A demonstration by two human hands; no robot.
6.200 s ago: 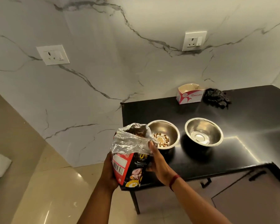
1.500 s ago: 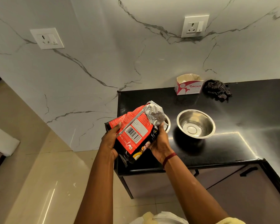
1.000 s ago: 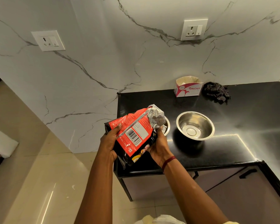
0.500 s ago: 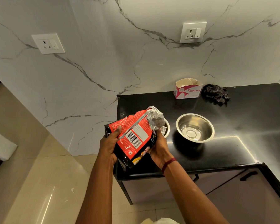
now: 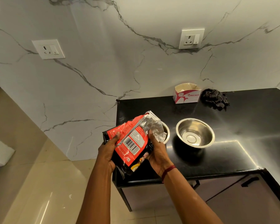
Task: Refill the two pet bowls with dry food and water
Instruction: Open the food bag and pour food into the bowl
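Observation:
Both hands hold a red and black pet food bag (image 5: 131,142) tipped on its side, its silver foil mouth pointing right over the left steel bowl (image 5: 166,133). My left hand (image 5: 107,151) grips the bag's lower end. My right hand (image 5: 156,152) grips it near the foil mouth. The bag hides most of the left bowl and whatever is in it. The right steel bowl (image 5: 195,133) stands empty and shiny on the black counter (image 5: 242,123), apart from both hands.
A small red and white cardboard box (image 5: 187,93) and a dark crumpled cloth (image 5: 215,98) lie at the counter's back by the marble wall. Two wall sockets (image 5: 191,38) sit above. Cabinet doors (image 5: 233,196) are below the counter; tiled floor lies to the left.
Six seconds ago the bag stood upright beside the left bowl, which held some kibble; now it is tipped over that bowl. In the last second the hands barely moved.

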